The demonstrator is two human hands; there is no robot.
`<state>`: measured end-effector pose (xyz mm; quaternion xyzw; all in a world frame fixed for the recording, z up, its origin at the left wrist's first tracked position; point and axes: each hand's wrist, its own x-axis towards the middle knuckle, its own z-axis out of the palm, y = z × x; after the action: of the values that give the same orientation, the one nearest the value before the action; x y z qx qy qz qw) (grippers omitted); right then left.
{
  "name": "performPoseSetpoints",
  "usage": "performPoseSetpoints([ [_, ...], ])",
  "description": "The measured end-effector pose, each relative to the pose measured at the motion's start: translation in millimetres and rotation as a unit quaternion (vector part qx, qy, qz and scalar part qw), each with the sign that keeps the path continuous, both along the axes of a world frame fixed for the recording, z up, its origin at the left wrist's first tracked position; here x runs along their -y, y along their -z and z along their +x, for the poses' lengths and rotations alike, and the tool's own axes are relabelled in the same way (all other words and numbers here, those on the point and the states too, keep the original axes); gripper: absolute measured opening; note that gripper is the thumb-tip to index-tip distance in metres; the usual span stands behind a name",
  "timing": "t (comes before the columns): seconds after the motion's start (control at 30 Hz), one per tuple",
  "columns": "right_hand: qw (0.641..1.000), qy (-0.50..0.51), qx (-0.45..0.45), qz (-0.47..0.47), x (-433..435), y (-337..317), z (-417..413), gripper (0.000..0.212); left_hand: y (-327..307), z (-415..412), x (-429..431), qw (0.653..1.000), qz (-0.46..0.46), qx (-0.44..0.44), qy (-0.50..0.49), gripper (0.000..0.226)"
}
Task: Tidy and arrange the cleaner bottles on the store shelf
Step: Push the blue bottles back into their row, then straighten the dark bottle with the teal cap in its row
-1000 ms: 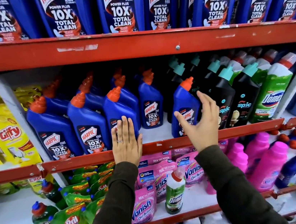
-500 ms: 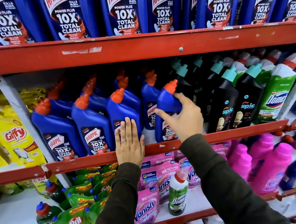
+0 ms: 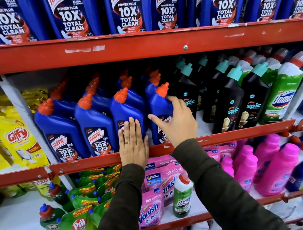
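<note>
L hand flat, fingers straight, pressed on 3rd blue bottle. R hand wraps end blue bottle, which stands at shelf front edge. Risk: a hard shove w/ loose grip could tip it over the lip or into black bottles.

Harpic bottles, blue, orange-capped: upright along shelf front, labels outward; fourth bottle in my right hand.

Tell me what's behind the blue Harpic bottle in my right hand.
Behind the front blue plastic Harpic bottle, a second blue bottle with an orange cap shows only its neck and shoulder. Its lower body is covered, and farther back is too dark.
</note>
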<state>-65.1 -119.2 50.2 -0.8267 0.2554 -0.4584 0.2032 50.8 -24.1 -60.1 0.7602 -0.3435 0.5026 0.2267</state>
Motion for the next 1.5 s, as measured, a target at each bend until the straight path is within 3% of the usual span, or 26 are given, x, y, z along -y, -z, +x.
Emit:
performPoseSetpoints([
  [0.13,1.000,-0.027,-0.005,-0.002,1,3,-3,0.077,-1,-1,0,1.000,-0.001,-0.001,0.002,0.077],
  [0.23,0.999,-0.034,0.040,-0.008,7,1,-14,0.073,-2,-2,0,1.000,-0.006,0.001,0.006,0.076],
  [0.4,0.994,0.062,0.089,-0.031,39,-10,-42,0.047,-2,-2,-1,1.000,0.002,0.001,-0.003,0.075],
  [0.53,0.984,0.122,0.128,-0.028,76,-15,-67,0.039,-2,-1,-1,1.000,0.005,0.002,-0.003,0.075],
  [0.83,0.977,0.155,0.141,0.019,121,-20,-100,0.047,-1,-1,-1,1.000,0.008,-0.003,0.000,0.074],
  [1.1,0.971,0.178,0.153,0.042,151,-19,-112,0.041,-1,-2,-1,1.000,-0.002,0.006,0.011,0.075],
  [1.5,0.957,0.259,0.002,0.131,197,-48,-104,0.075,2,1,0,1.000,-0.001,0.010,0.007,0.074],
])
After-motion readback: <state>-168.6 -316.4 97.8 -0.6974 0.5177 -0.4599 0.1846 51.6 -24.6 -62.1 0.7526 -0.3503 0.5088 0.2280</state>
